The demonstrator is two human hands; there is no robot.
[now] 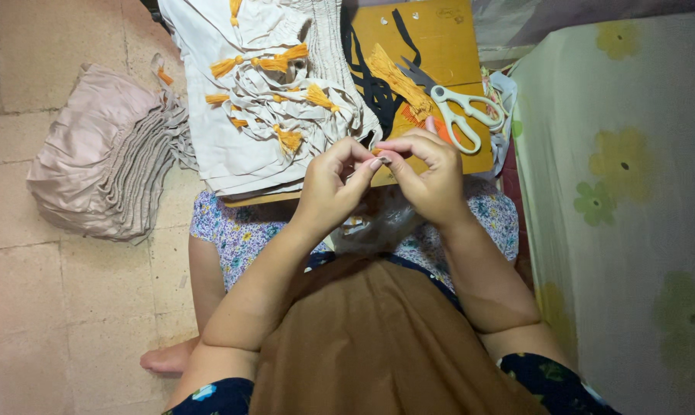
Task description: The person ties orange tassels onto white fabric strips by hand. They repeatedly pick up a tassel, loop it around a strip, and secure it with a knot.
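brown cloth [378,346] over the person's lap lies nearest the camera, with both forearms rising out of it toward 12 o'clock. left hand [330,188] and right hand [432,180] meet fingertip to fingertip just above the near edge of the table [439,34]; both are curled shut in a pinch on something very small between them, too small and too hidden to name, so its long axis cannot be told. a speck of orange shows just behind the pinch.

outward at 12 o'clock from the right hand lie white-handled scissors [459,111], blades pointing to about 10 o'clock, handles to 4 o'clock, the long axis running diagonally across the table. touching the blades is a loose bundle of orange thread [397,77], lying along the same slant. black straps [370,77] trail beside it.

at 11 o'clock from the left hand a stack of cream fabric pieces [232,131] covers the left of the table, strewn with orange tassels [278,61] pointing various ways.

the table is a small yellow-brown wooden board. at 9 o'clock a heap of pleated beige fabric [101,161] rests on the tiled floor [48,292]. at 3 o'clock stands a pale surface covered in a flowered cloth [624,192].
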